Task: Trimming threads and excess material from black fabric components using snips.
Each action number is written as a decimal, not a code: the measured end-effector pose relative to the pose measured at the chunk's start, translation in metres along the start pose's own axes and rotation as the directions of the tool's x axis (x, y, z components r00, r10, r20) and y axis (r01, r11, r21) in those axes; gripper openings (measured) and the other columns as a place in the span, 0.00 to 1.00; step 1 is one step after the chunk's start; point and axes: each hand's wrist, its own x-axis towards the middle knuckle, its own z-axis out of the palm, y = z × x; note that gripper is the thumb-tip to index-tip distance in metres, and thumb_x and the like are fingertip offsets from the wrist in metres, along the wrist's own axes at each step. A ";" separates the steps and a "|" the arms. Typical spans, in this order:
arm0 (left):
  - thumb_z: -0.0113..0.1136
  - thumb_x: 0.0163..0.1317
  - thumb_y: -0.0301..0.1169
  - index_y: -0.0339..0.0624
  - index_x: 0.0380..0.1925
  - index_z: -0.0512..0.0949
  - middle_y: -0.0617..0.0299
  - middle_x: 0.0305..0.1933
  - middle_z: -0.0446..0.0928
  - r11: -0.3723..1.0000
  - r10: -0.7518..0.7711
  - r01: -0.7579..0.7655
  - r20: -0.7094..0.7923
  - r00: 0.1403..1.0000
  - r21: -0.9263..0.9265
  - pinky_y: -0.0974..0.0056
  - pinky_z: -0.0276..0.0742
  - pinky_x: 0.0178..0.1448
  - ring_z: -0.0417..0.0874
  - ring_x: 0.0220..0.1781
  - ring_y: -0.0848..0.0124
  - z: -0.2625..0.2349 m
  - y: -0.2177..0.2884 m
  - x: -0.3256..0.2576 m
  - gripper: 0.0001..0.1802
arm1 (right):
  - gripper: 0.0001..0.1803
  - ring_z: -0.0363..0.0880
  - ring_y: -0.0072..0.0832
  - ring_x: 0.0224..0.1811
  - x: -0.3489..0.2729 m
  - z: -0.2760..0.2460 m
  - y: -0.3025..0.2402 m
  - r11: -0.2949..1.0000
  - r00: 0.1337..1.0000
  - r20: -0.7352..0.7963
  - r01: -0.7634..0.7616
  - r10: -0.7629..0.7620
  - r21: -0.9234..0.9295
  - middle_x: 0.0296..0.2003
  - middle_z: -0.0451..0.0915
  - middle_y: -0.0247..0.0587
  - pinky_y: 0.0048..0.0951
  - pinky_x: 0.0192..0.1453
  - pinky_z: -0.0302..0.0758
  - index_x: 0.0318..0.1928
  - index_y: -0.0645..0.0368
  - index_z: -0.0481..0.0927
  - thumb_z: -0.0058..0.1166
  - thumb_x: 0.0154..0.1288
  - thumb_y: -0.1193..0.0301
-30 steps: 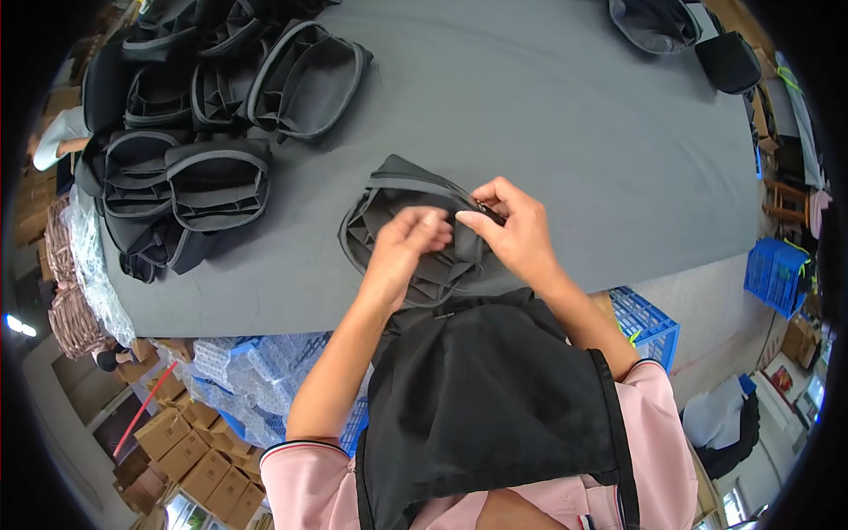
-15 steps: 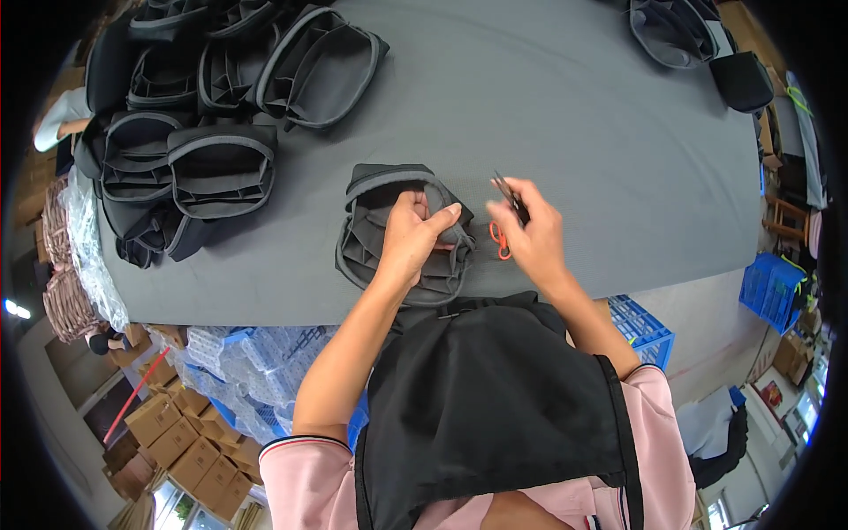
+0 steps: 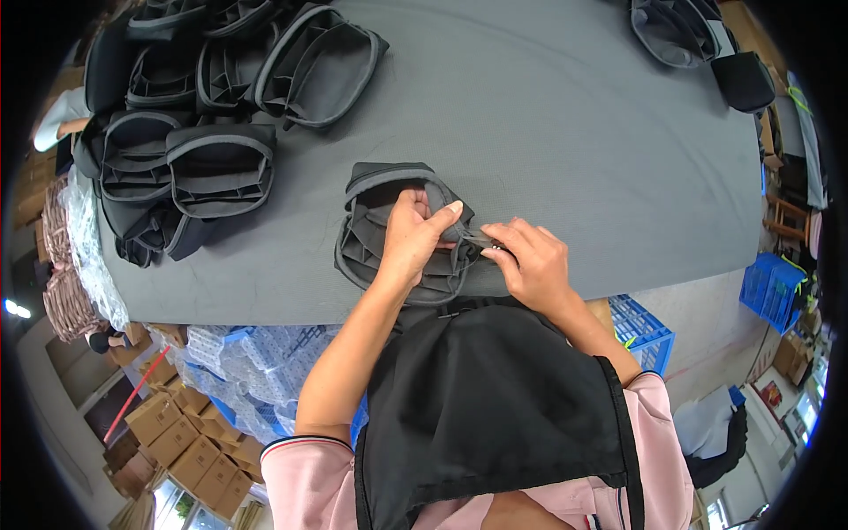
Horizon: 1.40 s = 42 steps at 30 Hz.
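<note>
In front of me on the table lies a black zippered bag (image 3: 360,252), its top gaping and soft dividers showing inside. My left hand (image 3: 409,240) is closed on the bag's right rim, the thumb over the edge and the fingers inside. Closed around a small pair of scissors (image 3: 480,240), my right hand (image 3: 535,265) is just right of that rim. The blades point left at the bag's edge; the handles are hidden in my fingers. Whether the blades touch fabric or a thread I cannot tell.
Several similar open black bags (image 3: 221,172) crowd the table's left side. Another open bag (image 3: 673,35) and a small black case (image 3: 742,82) are at the far right. The grey tabletop (image 3: 530,115) ends close to my body. A blue crate (image 3: 640,331) stands below its right edge.
My right hand has turned the scissors from pointing up and away to pointing left, bringing the blades to the bag's rim. The orange handles no longer show. My left hand stays put.
</note>
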 end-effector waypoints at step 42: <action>0.56 0.52 0.28 0.31 0.30 0.73 0.42 0.34 0.77 0.457 0.106 -0.345 0.334 0.936 0.820 0.50 0.70 0.47 0.77 0.42 0.47 -0.021 0.034 0.008 0.10 | 0.09 0.73 0.19 0.35 0.030 0.051 0.018 0.322 0.733 0.381 -0.620 0.564 0.716 0.31 0.76 0.33 0.20 0.43 0.72 0.37 0.65 0.76 0.57 0.53 0.82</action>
